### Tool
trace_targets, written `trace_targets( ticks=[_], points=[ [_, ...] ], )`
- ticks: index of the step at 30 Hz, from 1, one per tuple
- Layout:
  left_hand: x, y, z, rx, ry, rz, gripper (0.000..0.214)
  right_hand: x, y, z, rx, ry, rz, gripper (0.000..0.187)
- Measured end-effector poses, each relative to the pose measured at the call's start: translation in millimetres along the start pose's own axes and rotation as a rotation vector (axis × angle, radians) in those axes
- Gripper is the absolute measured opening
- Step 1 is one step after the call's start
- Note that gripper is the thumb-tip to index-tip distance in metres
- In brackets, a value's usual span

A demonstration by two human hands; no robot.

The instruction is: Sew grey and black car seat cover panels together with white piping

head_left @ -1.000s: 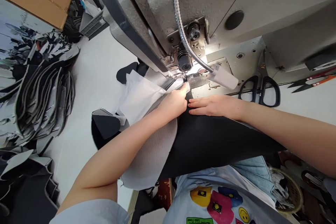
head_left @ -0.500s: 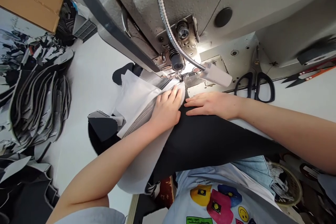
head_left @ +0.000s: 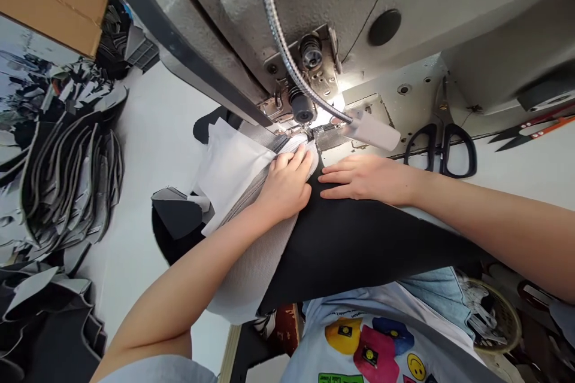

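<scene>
**Flat-handed at the presser foot (head_left: 309, 135)**

Left hand (head_left: 284, 187) open, fingers spread on pale grey mesh fabric (head_left: 251, 254), gripping nothing. Right hand (head_left: 362, 178) open, flat on black fabric (head_left: 359, 245). Both fabrics lie at the front edge of the sewing machine bed (head_left: 404, 93), white sheet (head_left: 231, 176) alongside.

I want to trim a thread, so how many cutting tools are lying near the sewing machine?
2: black-handled scissors on the white table beside the machine, and orange-handled thread snips farther right. Others may be hidden.
</scene>
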State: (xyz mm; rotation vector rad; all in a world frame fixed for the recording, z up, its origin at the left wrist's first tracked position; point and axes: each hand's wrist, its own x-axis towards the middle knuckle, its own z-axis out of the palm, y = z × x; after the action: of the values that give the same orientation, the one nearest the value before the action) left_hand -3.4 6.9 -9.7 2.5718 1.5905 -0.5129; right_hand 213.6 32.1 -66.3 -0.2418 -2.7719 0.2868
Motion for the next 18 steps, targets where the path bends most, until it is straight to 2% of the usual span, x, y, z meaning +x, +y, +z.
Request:
trace_targets(
  ticks=[6, 11, 14, 18],
  points=[
    [13, -1, 0.6, -0.058, 0.007, -0.018, 0.070, -3, 4, 0, -0.060, -0.002, 0.139, 0.046],
    [0, -9, 8.9, -0.186, 0.012, 0.102, 0.064, -5, 7, 1, -0.015, -0.026, 0.165, 0.051],
    [-8, -13, 16.0, -0.166, 0.052, 0.133, 0.058, -6, 7, 1, 0.009, -0.014, 0.182, 0.049],
    [-2, -18, 19.0, -0.125, 0.071, 0.154, 0.056, -9, 11, 5, -0.020, -0.023, 0.221, 0.049]
  ],
)
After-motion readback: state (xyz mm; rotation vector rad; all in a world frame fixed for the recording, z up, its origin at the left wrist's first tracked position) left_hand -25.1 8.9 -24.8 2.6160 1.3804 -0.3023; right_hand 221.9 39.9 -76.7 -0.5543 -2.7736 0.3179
